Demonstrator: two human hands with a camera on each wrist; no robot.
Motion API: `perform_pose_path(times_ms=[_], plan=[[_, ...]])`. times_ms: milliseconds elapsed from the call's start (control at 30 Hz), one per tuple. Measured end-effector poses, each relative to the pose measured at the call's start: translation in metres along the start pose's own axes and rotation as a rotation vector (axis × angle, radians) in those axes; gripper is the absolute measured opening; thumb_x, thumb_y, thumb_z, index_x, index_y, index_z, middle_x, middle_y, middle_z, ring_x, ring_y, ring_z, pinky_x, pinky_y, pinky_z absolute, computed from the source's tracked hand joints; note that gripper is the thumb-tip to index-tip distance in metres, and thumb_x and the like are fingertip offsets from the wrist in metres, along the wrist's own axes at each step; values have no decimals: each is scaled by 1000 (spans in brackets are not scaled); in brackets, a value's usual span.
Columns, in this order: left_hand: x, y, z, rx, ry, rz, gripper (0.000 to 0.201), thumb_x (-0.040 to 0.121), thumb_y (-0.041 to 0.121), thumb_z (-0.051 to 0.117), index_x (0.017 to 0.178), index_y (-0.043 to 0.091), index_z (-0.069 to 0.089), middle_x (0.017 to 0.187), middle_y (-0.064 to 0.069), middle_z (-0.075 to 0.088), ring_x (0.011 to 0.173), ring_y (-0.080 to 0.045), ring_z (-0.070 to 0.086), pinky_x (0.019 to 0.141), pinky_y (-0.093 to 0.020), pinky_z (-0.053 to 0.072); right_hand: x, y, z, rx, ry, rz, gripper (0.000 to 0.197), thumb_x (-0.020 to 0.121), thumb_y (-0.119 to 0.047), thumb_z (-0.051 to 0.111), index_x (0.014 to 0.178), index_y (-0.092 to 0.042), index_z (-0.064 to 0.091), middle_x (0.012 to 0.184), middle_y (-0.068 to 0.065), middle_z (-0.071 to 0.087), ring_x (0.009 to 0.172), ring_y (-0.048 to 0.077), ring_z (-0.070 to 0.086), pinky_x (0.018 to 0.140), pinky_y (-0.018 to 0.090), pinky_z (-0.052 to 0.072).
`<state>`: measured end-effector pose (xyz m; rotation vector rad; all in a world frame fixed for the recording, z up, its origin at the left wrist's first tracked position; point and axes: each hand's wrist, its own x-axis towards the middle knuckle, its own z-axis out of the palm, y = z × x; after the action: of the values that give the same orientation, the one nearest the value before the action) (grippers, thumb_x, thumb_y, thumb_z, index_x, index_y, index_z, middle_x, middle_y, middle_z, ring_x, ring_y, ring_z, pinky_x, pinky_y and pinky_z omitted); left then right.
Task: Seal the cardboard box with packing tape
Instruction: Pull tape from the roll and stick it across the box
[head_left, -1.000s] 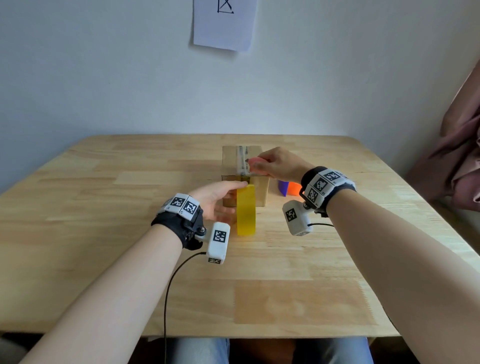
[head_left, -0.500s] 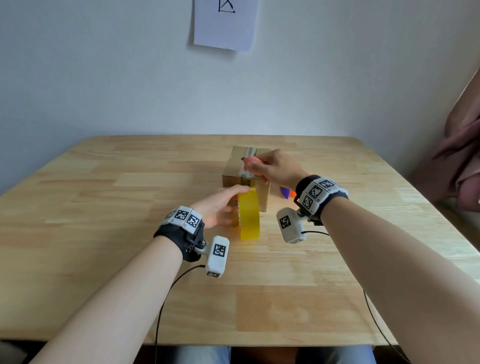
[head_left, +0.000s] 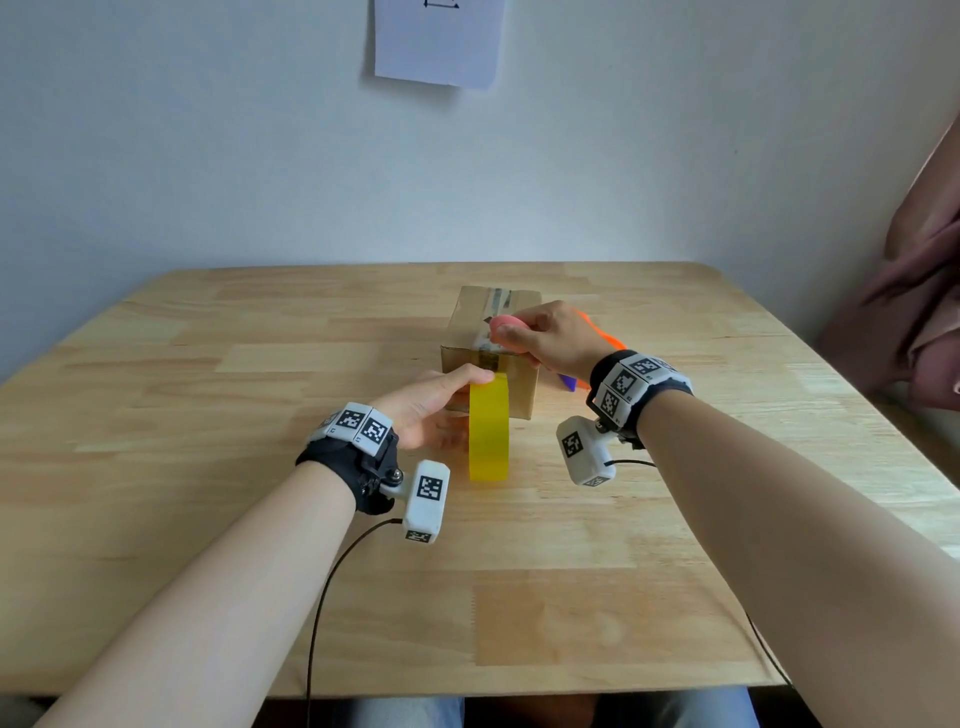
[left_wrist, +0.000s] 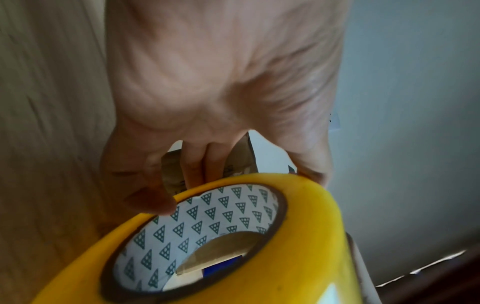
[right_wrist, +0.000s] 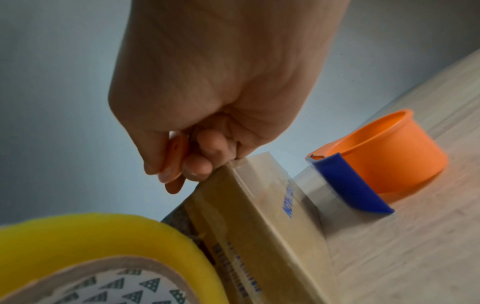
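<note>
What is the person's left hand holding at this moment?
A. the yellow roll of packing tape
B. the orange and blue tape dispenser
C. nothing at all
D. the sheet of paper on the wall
A: the left hand grips the yellow roll of packing tape, which stands on edge just in front of the cardboard box; the left wrist view shows fingers over its rim.

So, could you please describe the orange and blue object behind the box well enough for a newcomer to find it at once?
Start at the wooden table and find the cardboard box near its middle. Just past the box's right side, beyond the right hand, sits the tape dispenser. Unlike the yellow tape roll in front of the box, it is an orange cup-like shell with a blue blade guard, and nobody holds it.
</note>
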<state>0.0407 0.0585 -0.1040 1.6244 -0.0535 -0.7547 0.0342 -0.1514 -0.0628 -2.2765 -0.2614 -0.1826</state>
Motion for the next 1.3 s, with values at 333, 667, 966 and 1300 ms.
perform_pose_path(times_ms=[333,667,966,1300], plan=[[-8,-1,-10,37,-11,3,26,89,40,72,101,17,67,87,-3,72,83,-24,65,76,-38,48,4,2,1,9,-14,6,37,103,-39,62,97,-7,80,69,0,65,59,11,54,50,12,41],[-11,-7,-5,90,-41,-50,33,86,48,71,98,18,68,85,-3,75,79,-26,64,70,-35,45,2,-7,1,-33,-10,28,28,103,-37,62,94,-17,79,63,-11,63,55,5,53,46,6,38],[-12,-10,-4,67,-58,-63,65,62,60,80,110,18,69,103,-11,76,100,-33,63,86,-41,48,0,-8,1,-23,-39,23,36,103,-40,62,100,-9,81,72,5,69,61,11,55,54,13,43],[-10,-11,0,67,28,50,68,73,58,81,126,18,68,123,-9,76,113,-31,71,103,-56,52,3,-34,-20,-367,-257,-100,44,102,-39,64,86,1,76,62,7,56,52,15,41,44,15,30]])
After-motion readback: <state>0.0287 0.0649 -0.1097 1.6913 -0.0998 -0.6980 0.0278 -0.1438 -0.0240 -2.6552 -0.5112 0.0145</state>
